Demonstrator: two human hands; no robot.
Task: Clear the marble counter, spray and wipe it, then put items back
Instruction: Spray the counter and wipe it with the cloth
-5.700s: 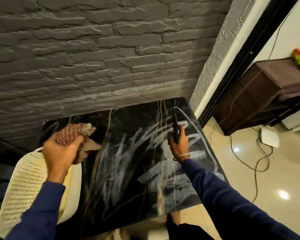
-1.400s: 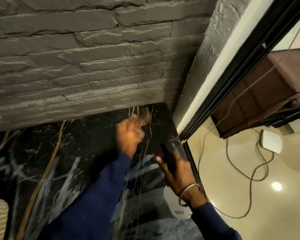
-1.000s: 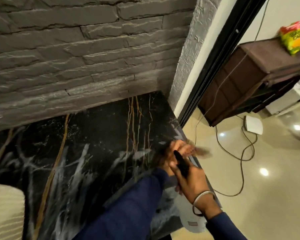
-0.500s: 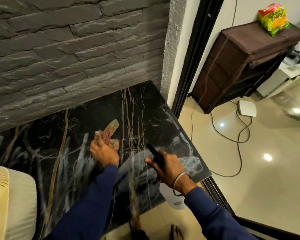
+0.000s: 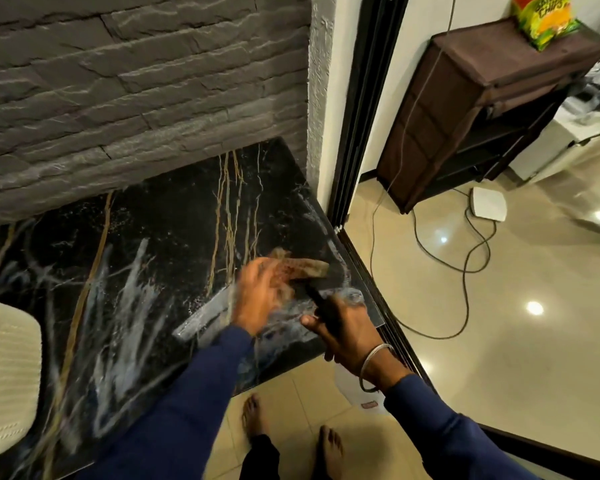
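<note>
The black marble counter (image 5: 160,244) with gold and white veins runs along a grey stone wall. My left hand (image 5: 257,296) presses a reddish patterned cloth (image 5: 302,270) flat on the counter near its right front corner; hand and cloth are blurred. Right beside it, my right hand (image 5: 347,332) hangs over the counter's front edge, gripping a spray bottle by its black trigger head (image 5: 323,306). The bottle's white body (image 5: 357,393) hangs below my wrist.
A cream perforated plastic chair (image 5: 4,372) stands at the counter's left front. A black door frame (image 5: 361,109) borders the counter's right end. Beyond it lie a brown cabinet (image 5: 471,109) with a chips bag (image 5: 541,19), a floor cable (image 5: 465,258) and a white box (image 5: 489,202).
My left hand has swept the cloth from the counter's middle to its right front corner. My right hand keeps the spray bottle at the front edge.
</note>
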